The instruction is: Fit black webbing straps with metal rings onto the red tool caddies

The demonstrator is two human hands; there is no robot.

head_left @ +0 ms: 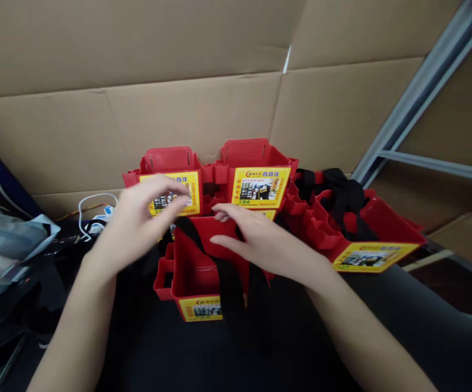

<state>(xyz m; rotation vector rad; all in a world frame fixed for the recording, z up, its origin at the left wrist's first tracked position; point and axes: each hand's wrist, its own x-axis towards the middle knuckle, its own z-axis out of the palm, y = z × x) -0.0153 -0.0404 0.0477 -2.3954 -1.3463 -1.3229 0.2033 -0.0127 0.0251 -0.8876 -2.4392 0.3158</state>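
Note:
A red plastic tool holder (190, 272) with a yellow label and a black strap (230, 288) lies in front of me on a dark surface. My left hand (138, 226) hovers over its left rim, fingers spread and slightly curled, holding nothing. My right hand (260, 239) rests on the holder's far rim and the strap, fingers stretched out. Behind stand two more red holders (170, 163) (256, 158) with yellow labels. A further one (366, 234) with a bundled black strap (342, 198) lies to the right.
Cardboard sheets (178, 81) form a wall behind the holders. A grey metal frame (419, 92) runs diagonally at the right. At the left lie a white cable with a plug (97, 209) and grey plastic bags (2, 239).

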